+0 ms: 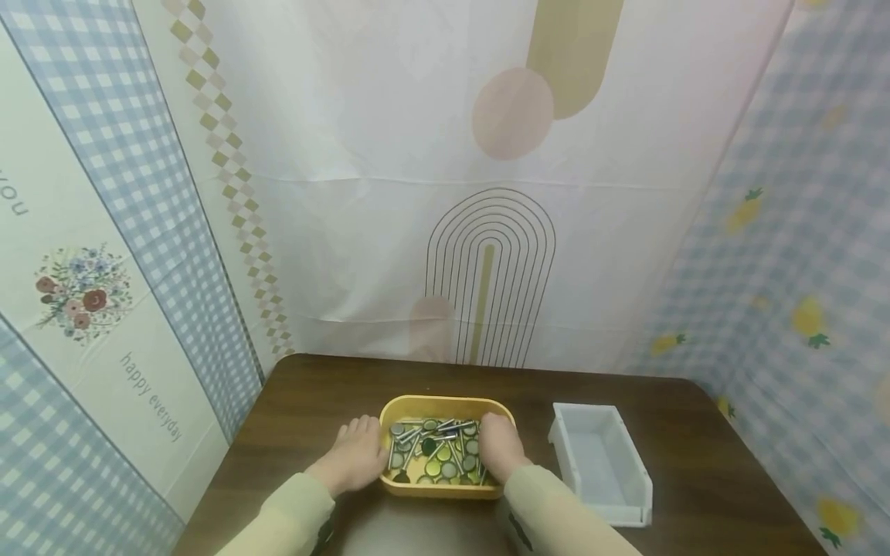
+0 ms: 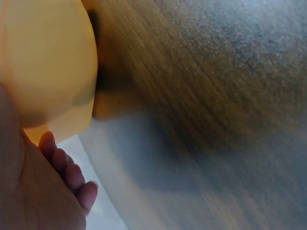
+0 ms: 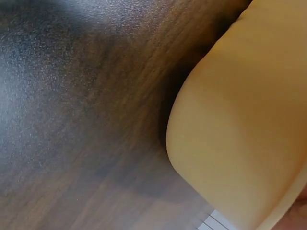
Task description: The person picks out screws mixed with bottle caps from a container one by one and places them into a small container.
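Note:
A yellow plastic bin (image 1: pixel 439 492) stands on the brown table, holding many slim metal rods, perhaps nails or bolts, mixed with round flat discs (image 1: pixel 447 469) that look like caps. My left hand (image 1: pixel 356 452) rests against the bin's left side, fingers fairly straight; in the left wrist view its fingertips (image 2: pixel 74 175) lie by the yellow wall (image 2: pixel 53 62). Over the right end of the bin is my right hand (image 1: pixel 502 444), its fingers down inside and hidden. The right wrist view shows mostly the bin's outer wall (image 3: pixel 230 115), so what those fingers hold cannot be seen.
To the right of the yellow bin a white open-top tray (image 1: pixel 601 463) lies lengthwise on the dark wood table (image 1: pixel 320 386). Printed cloth (image 1: pixel 361 255) hangs behind the table and along both sides.

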Demonstrator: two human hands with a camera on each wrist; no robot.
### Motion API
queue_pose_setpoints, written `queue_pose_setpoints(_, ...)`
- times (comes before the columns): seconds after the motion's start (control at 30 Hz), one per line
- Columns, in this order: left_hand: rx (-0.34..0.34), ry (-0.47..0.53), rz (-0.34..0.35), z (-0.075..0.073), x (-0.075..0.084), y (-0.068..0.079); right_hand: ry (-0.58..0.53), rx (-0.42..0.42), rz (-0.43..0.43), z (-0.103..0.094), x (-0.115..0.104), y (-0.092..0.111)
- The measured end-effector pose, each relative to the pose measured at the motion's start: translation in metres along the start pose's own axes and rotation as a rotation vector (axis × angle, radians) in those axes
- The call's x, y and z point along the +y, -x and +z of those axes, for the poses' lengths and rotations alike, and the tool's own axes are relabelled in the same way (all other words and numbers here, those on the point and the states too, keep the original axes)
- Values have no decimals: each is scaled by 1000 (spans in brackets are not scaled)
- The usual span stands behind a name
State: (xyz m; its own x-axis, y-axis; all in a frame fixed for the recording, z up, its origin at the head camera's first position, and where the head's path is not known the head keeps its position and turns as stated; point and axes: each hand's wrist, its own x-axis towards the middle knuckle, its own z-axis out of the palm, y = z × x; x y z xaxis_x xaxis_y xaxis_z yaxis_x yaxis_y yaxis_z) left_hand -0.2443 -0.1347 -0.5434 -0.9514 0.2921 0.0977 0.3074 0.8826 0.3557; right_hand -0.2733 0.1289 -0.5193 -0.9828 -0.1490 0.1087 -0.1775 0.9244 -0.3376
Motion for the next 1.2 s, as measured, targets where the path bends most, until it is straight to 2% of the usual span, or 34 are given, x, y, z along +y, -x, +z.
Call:
queue_pose_setpoints(0.37, 8, -8, -1, 2, 1, 0, -29, 4, 14, -6, -2, 1)
queue_pose_setpoints(0.53, -6, 9, -11, -3, 5, 0, -116, 51, 53, -18, -4, 1)
queue_pose_setpoints(0.67, -4, -8, -12, -2, 4, 0, -202, 47, 74, -25, -4, 2)
queue_pose_setpoints(0.9, 10, 11, -14, 2, 1, 2, -363, 55, 53, -37, -2, 1)
queue_pose_setpoints(1.2, -3, 6, -22, -2, 4, 1, -431, 9, 127, -53, 13, -3)
